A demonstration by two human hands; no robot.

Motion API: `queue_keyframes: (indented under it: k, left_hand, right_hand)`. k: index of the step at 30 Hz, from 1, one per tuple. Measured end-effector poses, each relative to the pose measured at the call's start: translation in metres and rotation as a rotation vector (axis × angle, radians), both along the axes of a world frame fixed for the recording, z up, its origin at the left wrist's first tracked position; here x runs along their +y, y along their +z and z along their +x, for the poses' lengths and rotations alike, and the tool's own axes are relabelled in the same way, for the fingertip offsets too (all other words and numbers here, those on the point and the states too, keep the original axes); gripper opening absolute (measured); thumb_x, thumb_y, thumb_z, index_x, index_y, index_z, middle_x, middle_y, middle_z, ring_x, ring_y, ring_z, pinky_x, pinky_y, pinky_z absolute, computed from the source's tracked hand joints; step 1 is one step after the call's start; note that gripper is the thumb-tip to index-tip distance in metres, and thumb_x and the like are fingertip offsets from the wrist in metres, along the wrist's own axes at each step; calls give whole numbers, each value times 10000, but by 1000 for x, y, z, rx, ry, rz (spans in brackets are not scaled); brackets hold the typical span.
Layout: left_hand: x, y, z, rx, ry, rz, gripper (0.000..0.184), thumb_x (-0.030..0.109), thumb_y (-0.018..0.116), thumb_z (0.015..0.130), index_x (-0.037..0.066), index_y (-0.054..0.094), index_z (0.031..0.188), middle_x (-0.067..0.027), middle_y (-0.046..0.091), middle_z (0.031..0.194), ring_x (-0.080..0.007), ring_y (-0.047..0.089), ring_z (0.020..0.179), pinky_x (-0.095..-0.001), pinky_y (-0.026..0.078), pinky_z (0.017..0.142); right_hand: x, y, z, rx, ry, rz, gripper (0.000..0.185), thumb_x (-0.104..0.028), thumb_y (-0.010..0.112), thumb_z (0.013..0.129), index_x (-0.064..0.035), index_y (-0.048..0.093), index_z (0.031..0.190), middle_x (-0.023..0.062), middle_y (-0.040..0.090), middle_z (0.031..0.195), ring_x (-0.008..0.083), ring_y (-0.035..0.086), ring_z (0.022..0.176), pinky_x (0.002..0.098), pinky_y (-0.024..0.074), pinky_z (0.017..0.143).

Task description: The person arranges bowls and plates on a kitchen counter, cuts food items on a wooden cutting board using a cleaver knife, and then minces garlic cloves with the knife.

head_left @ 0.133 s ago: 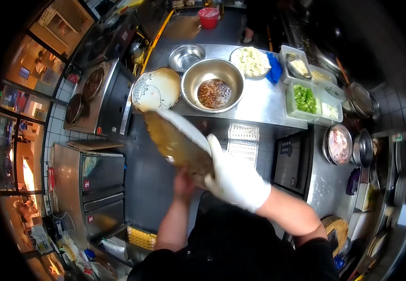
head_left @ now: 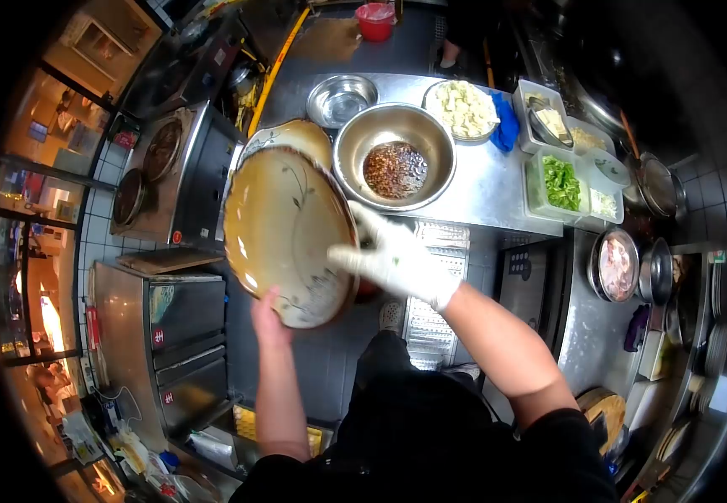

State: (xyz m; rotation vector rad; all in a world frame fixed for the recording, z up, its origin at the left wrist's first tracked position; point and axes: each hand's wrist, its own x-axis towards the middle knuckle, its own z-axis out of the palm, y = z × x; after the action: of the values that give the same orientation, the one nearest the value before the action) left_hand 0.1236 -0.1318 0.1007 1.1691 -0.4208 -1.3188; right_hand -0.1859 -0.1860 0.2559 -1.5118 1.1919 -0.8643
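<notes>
A large oval plate [head_left: 284,226], cream with a scalloped brown rim and a vine pattern, is held up between my hands, its inner face toward me. My bare left hand [head_left: 271,318] grips its lower left edge, thumb at the rim. My right hand [head_left: 393,260], in a white glove, clasps the right edge, with the thumb over the inner face and some fingers hidden. Behind it, a similar patterned plate [head_left: 301,136] lies on the steel table [head_left: 485,189], partly covered. Right of that stands a steel bowl [head_left: 439,138] with dark reddish-brown sauce.
A smaller steel bowl [head_left: 342,102] and a plate of pale chopped pieces [head_left: 462,109] sit farther back. Plastic tubs, one with chopped greens [head_left: 560,183], stand at the right end. A bowl of raw meat [head_left: 617,264] rests on the right counter. Another person's leg [head_left: 450,54] shows behind the table.
The plate has turned from nearly edge-on to facing me and shifted a little left. My left hand has moved left with it, and the plate now overlaps the one on the table.
</notes>
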Motion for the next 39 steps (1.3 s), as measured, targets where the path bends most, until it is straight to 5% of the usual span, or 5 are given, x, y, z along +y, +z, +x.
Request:
queue_keyframes:
  k: [7, 25, 31, 36, 39]
  left_hand:
    - [-127, -50, 61, -214, 77, 110, 311, 28, 610, 933, -41, 609, 1236, -127, 717, 1044, -218, 712, 793, -304, 511, 531]
    - [-227, -105, 18, -345, 134, 272, 279, 125, 567, 977, -81, 630, 1155, -200, 715, 1041, -323, 762, 795, -420, 667, 550]
    - [-228, -118, 35, -463, -113, 469, 587, 580, 532, 1045, 5, 643, 1022, -82, 652, 718, -167, 599, 518, -286, 437, 388]
    - [-217, -105, 46, -201, -239, 459, 920, 785, 473, 964, 33, 435, 1491, -289, 583, 1214, -447, 640, 992, -591, 579, 869]
    - [-189, -87, 25, -395, 9, 445, 855, 702, 497, 1003, -24, 442, 1452, -263, 574, 1208, -378, 665, 980, -477, 631, 772]
  right_hand:
    - [-45, -260, -84, -129, -1359, 199, 474, -457, 673, 1011, -21, 574, 1167, 61, 625, 910, 132, 587, 712, 298, 534, 657]
    - [23, -207, -132, -712, -772, 462, 378, -285, 654, 1034, -67, 621, 1340, 42, 696, 1240, 188, 653, 1139, 433, 515, 1029]
    - [81, -163, -149, -751, -816, 448, 373, -268, 658, 1041, -25, 625, 1322, 69, 690, 1224, 197, 663, 1111, 406, 547, 989]
    - [110, -135, -156, -780, -794, 433, 365, -284, 665, 1038, -28, 635, 1296, 66, 696, 1177, 188, 670, 1060, 378, 557, 940]
    - [121, -127, -160, -726, -756, 403, 342, -292, 674, 1034, -38, 649, 1261, 55, 697, 1139, 160, 664, 999, 342, 555, 874]
